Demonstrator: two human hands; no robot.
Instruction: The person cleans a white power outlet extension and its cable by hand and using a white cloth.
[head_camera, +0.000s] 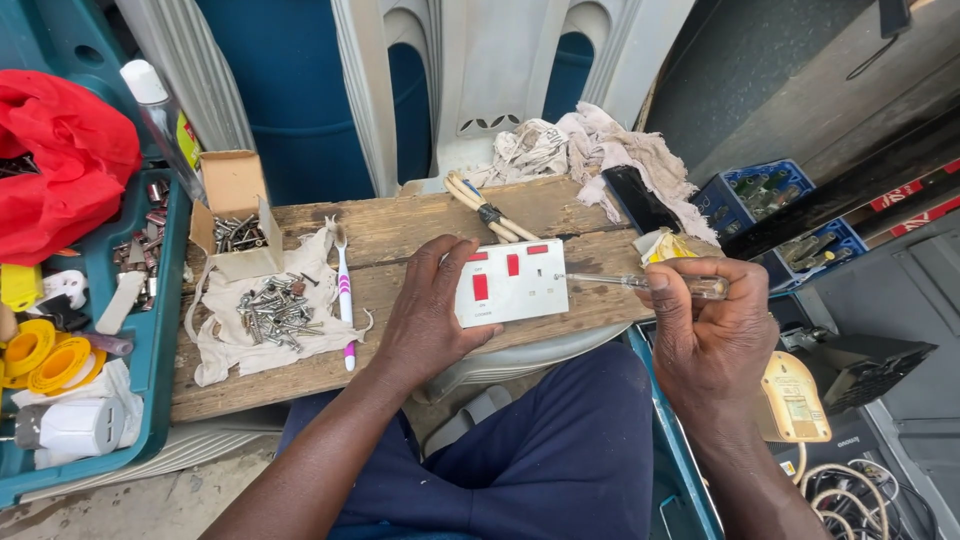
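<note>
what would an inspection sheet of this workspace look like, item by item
surface: worn wooden board laid across the lap, partly covered by a stained cloth
job's things: white switch plate with red rockers; clear-handled screwdriver with its tip at the plate's right edge
clutter: loose screws on the cloth, small cardboard box of screws, pink and white toothbrush, rags at the far edge
grippers: left hand holds the plate down; right hand grips the screwdriver
cables: pale cable ends behind the plate; coiled wires at lower right
surroundings: teal tray of parts on the left, red cloth, blue crates
</note>
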